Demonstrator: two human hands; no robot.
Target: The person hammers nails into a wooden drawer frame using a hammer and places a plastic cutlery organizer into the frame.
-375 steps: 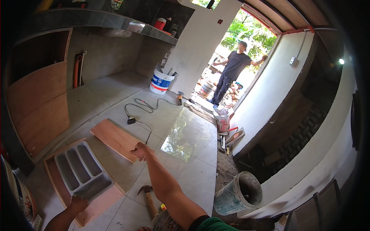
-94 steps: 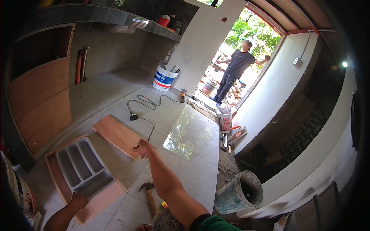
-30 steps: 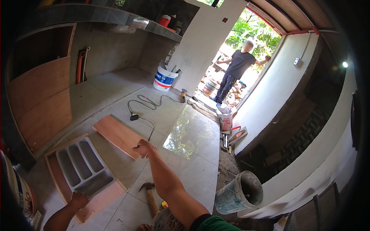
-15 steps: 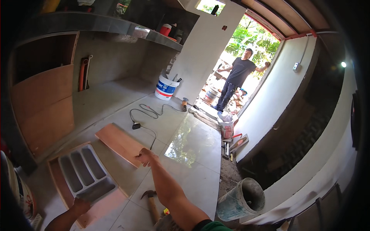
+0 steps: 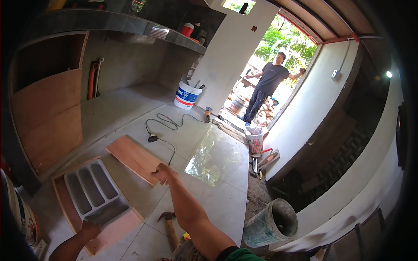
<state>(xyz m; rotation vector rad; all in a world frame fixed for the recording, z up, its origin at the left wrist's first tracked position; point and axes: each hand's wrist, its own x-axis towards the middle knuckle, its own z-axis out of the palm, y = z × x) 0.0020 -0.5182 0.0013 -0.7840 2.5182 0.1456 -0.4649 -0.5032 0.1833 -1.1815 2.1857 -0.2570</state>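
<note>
My right hand (image 5: 163, 174) is closed round the near end of a flat wooden board (image 5: 133, 160) that slants across the floor tiles. Its fingers curl over the board's edge. Lower left, my left hand (image 5: 90, 229) has its fingers curled at the near edge of a grey plastic cutlery tray (image 5: 107, 216). That tray has several compartments and sits inside a shallow wooden drawer box (image 5: 114, 240), with bare wood showing along its near side. Beside my right forearm a claw hammer (image 5: 171, 230) with a wooden handle lies on the floor.
A black cable (image 5: 174, 127) curls over the tiles beyond the board. A white bucket of tools (image 5: 187, 96) stands by the wall. At right are a cement-stained bucket (image 5: 265, 228) and a trowel (image 5: 269, 158). Another person (image 5: 267, 82) stands in the doorway. A tub (image 5: 19, 209) is at far left.
My view has shifted slightly, moving the nearby floor things a little up in the picture. Both hands keep their places on the board and the tray. The person in the doorway has shifted stance slightly.
</note>
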